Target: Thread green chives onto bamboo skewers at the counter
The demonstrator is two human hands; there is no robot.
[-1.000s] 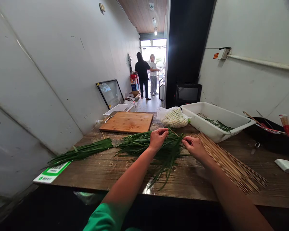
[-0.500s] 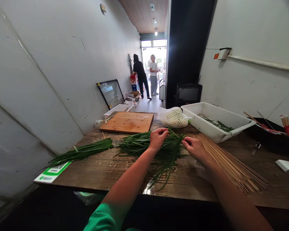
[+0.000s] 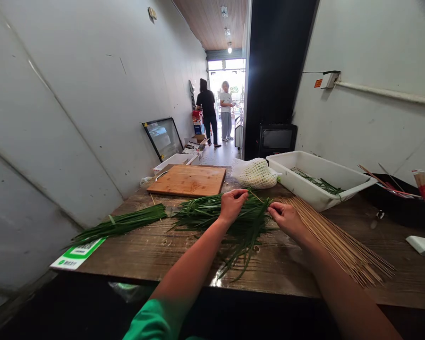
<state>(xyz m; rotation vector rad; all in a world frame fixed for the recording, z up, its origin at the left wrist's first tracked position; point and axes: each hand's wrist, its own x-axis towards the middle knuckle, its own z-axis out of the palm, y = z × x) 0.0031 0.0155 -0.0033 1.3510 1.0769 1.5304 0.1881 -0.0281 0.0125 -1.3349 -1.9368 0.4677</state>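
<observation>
Fingertips closed, the left hand (image 3: 232, 206) pinches a thin stick (image 3: 256, 196) and the right hand (image 3: 287, 217), at the left's three o'clock, a leaf (image 3: 263, 211), the leaf pile (image 3: 201, 210) lying at the chopping board's (image 3: 188, 179) five o'clock.

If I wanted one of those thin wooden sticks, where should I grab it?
Probably by its near end, from the near right: the wooden sticks fan apart there, so one should be easier to single out, while their far ends crowd together by the right hand.
</observation>
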